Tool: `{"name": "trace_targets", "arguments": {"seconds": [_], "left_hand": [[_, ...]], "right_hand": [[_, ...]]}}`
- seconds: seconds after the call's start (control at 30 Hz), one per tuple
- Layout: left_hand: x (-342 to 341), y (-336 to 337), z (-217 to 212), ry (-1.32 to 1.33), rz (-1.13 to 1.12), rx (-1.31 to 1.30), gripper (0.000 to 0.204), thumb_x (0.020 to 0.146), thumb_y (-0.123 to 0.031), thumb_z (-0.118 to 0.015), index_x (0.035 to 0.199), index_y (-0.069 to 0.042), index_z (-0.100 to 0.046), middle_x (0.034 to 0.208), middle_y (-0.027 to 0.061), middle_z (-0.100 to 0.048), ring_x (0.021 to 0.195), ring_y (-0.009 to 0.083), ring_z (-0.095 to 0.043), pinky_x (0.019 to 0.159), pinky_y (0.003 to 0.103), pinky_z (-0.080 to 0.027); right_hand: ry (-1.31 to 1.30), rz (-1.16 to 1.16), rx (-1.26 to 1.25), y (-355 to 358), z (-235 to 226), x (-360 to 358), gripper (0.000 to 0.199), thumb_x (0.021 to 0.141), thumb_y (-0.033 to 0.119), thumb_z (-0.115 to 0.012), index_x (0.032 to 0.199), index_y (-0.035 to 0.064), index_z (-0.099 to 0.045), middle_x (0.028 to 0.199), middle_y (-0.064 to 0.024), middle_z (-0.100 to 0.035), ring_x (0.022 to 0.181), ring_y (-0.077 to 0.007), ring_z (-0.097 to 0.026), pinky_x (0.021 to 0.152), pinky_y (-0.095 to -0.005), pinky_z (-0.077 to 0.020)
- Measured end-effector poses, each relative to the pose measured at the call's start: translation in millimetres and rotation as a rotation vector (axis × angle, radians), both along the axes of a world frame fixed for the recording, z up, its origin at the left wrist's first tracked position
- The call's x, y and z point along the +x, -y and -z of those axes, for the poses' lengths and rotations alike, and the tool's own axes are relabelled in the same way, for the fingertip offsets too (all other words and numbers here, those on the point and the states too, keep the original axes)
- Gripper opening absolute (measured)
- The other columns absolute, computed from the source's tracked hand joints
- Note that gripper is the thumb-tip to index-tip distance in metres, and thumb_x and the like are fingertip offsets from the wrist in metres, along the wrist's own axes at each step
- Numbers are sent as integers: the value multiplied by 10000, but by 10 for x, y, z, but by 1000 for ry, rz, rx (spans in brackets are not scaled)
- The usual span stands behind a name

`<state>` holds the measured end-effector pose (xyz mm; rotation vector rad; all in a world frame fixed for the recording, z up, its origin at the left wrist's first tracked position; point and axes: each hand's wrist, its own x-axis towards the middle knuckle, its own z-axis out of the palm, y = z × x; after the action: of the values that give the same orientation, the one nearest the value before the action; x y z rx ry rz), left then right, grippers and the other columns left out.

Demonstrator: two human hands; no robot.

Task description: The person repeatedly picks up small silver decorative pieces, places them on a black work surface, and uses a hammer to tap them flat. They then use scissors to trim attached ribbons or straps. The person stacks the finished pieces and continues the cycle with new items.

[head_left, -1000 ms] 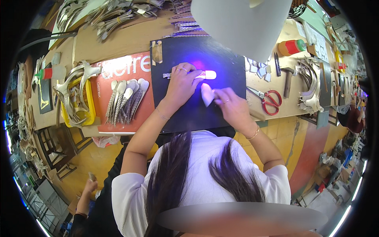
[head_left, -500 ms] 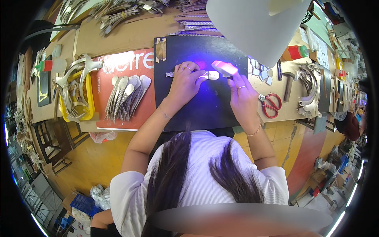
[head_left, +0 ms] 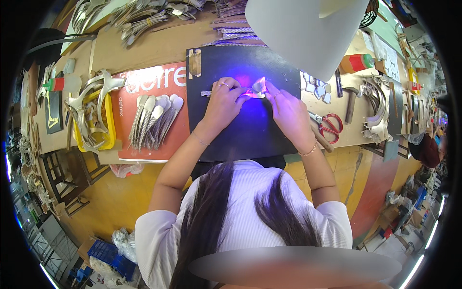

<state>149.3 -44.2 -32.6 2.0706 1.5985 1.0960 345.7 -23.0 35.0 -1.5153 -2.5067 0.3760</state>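
A narrow braided strap (head_left: 206, 93) lies across the black mat (head_left: 231, 135) under violet light. My left hand (head_left: 225, 100) is closed over it, thumb and fingers pressed together on the strap. At the strap's right end, the fingertips of my right hand (head_left: 288, 110) pinch a small pale piece (head_left: 260, 85), which stands up from it, tilted and brightly lit. Glare hides how the piece meets the strap. A wooden handle (head_left: 325, 140) sticks out beside my right wrist; its other end is hidden under my hand.
Several braided straps with pale rounded ends (head_left: 156, 115) lie on a red sheet to the left, past which stands a yellow tray (head_left: 111, 123). Red-handled scissors (head_left: 331, 127), a hammer (head_left: 351, 103) and pale chips (head_left: 317, 89) sit right. A white lamp shade (head_left: 303, 33) overhangs the mat.
My right hand has moved left, bringing the lit pale piece to the strap's end. The wooden handle now shows by my right wrist. My left hand stays almost where it was.
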Motion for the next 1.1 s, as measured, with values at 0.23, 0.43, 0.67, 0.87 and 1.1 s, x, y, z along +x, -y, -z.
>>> {"name": "trace_targets", "arguments": {"seconds": [0.23,0.43,0.67,0.87,1.1], "left_hand": [[0,21,-12,-2,-2,-16,179,781,-177,-776,905,-51,-747,891,56,-605,928,248,-573,851,388,-421],[11,33,-23,12,-6,-37,177,783,-177,-773,901,-49,-740,888,57,-604,927,247,-574,855,395,-420],[-11,4,-25,-21,17,-36,172,784,-169,-771,907,-57,-730,898,51,-600,946,242,-567,850,384,-422],[-5,37,-29,10,43,-75,203,780,-116,-754,972,-67,-712,970,63,-572,1021,260,-535,875,409,-420],[11,6,-102,-81,32,-126,240,788,-94,-739,1016,-38,-691,992,95,-589,1026,296,-537,891,407,-437]], "right_hand": [[5,-4,-57,-89,-36,-19,344,995,237,-526,1313,124,-594,835,-155,-677,648,-357,-664,582,-433,-555],[-251,98,37,10,-42,-47,347,998,252,-524,1321,141,-586,809,-146,-660,639,-357,-661,576,-447,-550],[-163,9,103,169,-11,28,428,956,194,-607,1379,161,-560,753,-91,-585,593,-288,-624,544,-386,-522],[-134,-1,52,236,34,78,440,934,166,-634,1370,167,-573,744,-81,-557,596,-267,-604,530,-385,-493],[-115,-25,18,373,106,149,430,910,161,-660,1336,156,-600,741,-76,-566,617,-264,-613,549,-373,-498]]}}
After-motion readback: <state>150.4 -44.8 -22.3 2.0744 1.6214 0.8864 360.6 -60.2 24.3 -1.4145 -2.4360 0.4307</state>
